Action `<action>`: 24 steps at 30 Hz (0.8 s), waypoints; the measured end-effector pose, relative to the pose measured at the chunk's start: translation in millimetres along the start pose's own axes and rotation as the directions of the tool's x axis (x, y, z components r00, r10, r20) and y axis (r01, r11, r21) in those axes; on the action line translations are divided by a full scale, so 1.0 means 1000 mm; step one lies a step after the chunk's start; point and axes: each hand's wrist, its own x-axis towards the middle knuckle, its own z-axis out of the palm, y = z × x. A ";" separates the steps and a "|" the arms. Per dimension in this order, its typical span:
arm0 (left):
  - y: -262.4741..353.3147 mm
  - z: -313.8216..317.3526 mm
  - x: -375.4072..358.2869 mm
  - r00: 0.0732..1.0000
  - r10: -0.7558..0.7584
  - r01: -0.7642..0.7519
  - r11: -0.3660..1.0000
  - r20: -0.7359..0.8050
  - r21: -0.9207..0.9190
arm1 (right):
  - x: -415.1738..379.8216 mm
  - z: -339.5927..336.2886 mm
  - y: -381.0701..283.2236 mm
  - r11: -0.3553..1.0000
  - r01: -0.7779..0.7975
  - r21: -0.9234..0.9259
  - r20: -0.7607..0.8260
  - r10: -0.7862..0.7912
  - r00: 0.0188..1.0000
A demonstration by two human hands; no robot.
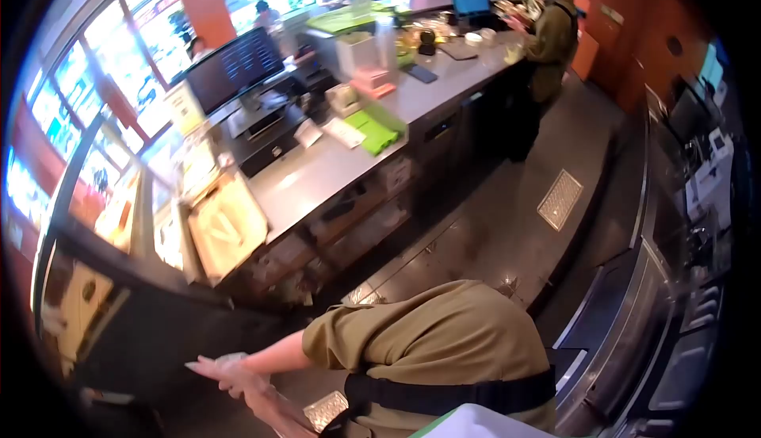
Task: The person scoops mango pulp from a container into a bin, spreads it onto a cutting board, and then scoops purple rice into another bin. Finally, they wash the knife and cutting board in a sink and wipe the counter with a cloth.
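My right hand [218, 368] is at the lower left, at the end of a bare forearm and an olive sleeve [396, 327]. It wears a clear, crinkled glove. From below, my left hand [252, 389] meets it, and the two overlap, touching each other. Some fingertips point left, but blur and overlap hide which hand they belong to and how the other fingers are bent. No separate object can be made out in either hand. A black strap [452, 392] crosses my olive top.
A long counter [305, 188] carries a monitor [230, 69], green cloths [372, 130] and a wooden tray [226, 224]. A person [551, 34] in olive stands at its far end. Metal equipment [634, 303] lines the right side. A floor grate [560, 198] lies in the aisle.
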 end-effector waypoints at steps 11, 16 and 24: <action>-0.080 -0.421 -0.017 0.983 0.012 0.056 0.931 -0.182 0.361 | 0.321 0.231 0.125 0.992 -0.052 0.112 0.216 0.027 0.976; -0.132 -0.603 -0.126 0.428 -0.407 0.370 0.894 -0.807 -0.254 | 0.466 0.470 0.188 0.920 -0.382 -0.092 0.508 0.373 0.776; -0.181 -0.647 -0.292 -0.438 -0.550 -0.354 0.833 -0.711 -0.426 | 0.392 0.848 0.364 0.707 -0.268 -0.654 0.752 0.645 -0.135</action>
